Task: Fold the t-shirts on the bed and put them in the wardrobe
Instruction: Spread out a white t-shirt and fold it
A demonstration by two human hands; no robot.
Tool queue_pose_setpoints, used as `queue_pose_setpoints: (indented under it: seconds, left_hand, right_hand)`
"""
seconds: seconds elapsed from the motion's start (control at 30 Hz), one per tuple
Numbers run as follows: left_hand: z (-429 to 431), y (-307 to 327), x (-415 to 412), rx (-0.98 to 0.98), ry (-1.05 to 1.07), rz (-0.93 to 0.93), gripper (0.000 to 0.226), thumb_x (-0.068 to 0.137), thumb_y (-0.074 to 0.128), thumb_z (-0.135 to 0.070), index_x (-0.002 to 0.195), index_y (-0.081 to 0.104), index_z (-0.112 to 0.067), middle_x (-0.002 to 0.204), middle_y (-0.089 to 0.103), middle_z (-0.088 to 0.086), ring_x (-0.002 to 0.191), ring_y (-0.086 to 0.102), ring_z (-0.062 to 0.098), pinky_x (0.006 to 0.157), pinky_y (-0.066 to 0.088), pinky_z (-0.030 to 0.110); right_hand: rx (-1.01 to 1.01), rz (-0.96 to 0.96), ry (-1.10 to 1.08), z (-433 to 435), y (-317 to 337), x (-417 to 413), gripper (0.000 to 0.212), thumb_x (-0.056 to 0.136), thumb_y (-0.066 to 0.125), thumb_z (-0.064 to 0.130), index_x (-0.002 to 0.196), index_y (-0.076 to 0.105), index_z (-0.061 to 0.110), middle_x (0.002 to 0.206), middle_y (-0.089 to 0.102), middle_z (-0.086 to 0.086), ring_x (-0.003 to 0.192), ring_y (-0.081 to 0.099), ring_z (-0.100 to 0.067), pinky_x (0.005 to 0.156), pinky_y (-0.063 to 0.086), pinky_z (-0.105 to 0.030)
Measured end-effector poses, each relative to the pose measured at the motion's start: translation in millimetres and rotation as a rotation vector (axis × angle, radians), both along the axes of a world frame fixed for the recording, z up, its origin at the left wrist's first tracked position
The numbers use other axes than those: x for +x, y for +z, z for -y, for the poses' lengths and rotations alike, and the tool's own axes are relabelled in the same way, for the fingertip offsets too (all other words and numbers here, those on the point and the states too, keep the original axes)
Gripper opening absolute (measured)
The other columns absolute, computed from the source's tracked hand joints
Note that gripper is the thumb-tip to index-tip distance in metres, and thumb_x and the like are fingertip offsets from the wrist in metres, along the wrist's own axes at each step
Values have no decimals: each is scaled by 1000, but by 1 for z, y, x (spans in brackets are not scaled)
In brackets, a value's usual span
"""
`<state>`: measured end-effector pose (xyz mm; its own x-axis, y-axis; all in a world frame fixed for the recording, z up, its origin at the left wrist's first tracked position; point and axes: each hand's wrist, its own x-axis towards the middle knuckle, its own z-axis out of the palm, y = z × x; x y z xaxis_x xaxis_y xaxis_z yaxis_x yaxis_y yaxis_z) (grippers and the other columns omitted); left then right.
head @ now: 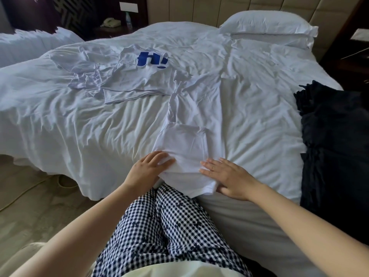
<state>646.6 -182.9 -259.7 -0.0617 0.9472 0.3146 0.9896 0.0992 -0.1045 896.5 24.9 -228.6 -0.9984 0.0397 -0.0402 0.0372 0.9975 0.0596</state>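
The half-folded white cotton t-shirt (185, 148) looks light and limp. The left hand (151, 168) has its grip curled on the shirt's edge; the right hand (225, 176) lies flat, grip wide. Best taken by the hem corners beneath both grips.

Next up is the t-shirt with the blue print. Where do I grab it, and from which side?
Pinch the blue-print t-shirt at the two corners of its straight hem, reaching in from the near edge of the bed. The hem lies flat and faces you; the cloth at its left is bunched.
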Motion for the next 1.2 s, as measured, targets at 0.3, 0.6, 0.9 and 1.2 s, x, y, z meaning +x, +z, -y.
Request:
queue_pose_setpoints:
  seconds: [0.3, 0.6, 0.9, 1.2]
  left_hand:
    - [7, 31, -5, -30, 45, 315, 36, 98, 53, -16, 131, 61, -27, 137, 58, -9, 130, 51, 15, 101, 47, 37]
    - [7, 57, 19, -233, 237, 422, 29, 98, 42, -22, 116, 65, -22, 104, 70, 0, 86, 60, 19, 70, 46, 30]
    - [14, 65, 9, -240, 209, 652, 27, 91, 42, -41, 91, 63, -25, 84, 66, -4, 79, 61, 22, 71, 49, 39]
    - [17, 59, 30, -350, 192, 416, 85, 67, 60, -82, 133, 42, -32, 116, 64, -13, 90, 62, 10, 81, 53, 31]
  right_hand:
    - [-412, 43, -361, 13, 35, -7, 39, 101, 43, 43, 130, 60, 24, 140, 55, 4, 131, 48, -15, 106, 39, -39]
    - [-777, -13, -510, 30, 55, -3, 35, 102, 44, 35, 90, 65, 11, 94, 68, 0, 90, 62, -16, 81, 44, -30]
    - [-1116, -436, -668, 25, 83, -27, 32, 103, 43, 24, 82, 66, 18, 72, 66, 8, 65, 59, 0, 62, 45, -15]
    - [-1132, -490, -772, 13, 85, -48, 31, 100, 45, 24, 79, 66, 13, 79, 64, -5, 76, 58, -20, 70, 42, -32]
